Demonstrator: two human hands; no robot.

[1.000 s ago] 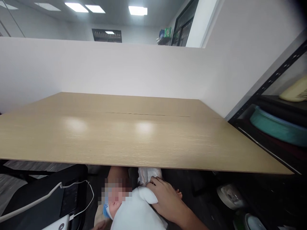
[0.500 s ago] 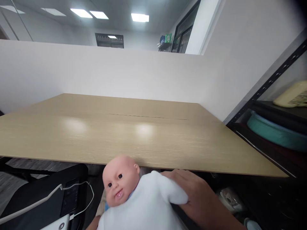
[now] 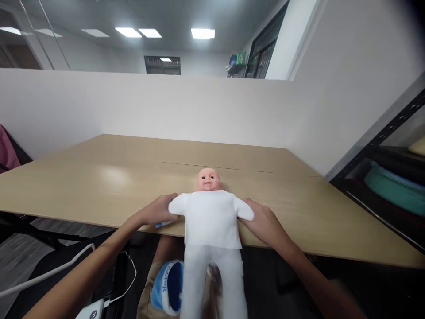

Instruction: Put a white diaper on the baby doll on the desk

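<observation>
A baby doll [image 3: 212,221] with a bald plastic head and a white cloth body lies face up at the front of the table, its legs hanging over the edge. My left hand [image 3: 161,209] is closed around the arm at the left of the view. On the other side, my right hand [image 3: 264,221] grips the opposite arm; its fingertips are partly hidden behind the cloth. Below my left hand a small bit of a blue item shows by the table edge. A blue fabric item [image 3: 159,290] with a white band lettered "Happy" rests on my lap, beside the doll's leg.
The wooden table [image 3: 99,177] runs back to a white partition [image 3: 186,110]. At the right stands a black metal shelf [image 3: 375,141] holding a teal item [image 3: 395,188]. A white cable [image 3: 49,274] and a white device [image 3: 91,310] are at lower left.
The doll has moved forward from near my body onto the table edge and now faces up straight. Both hands now show on its arms. The blue lettered item has come into view.
</observation>
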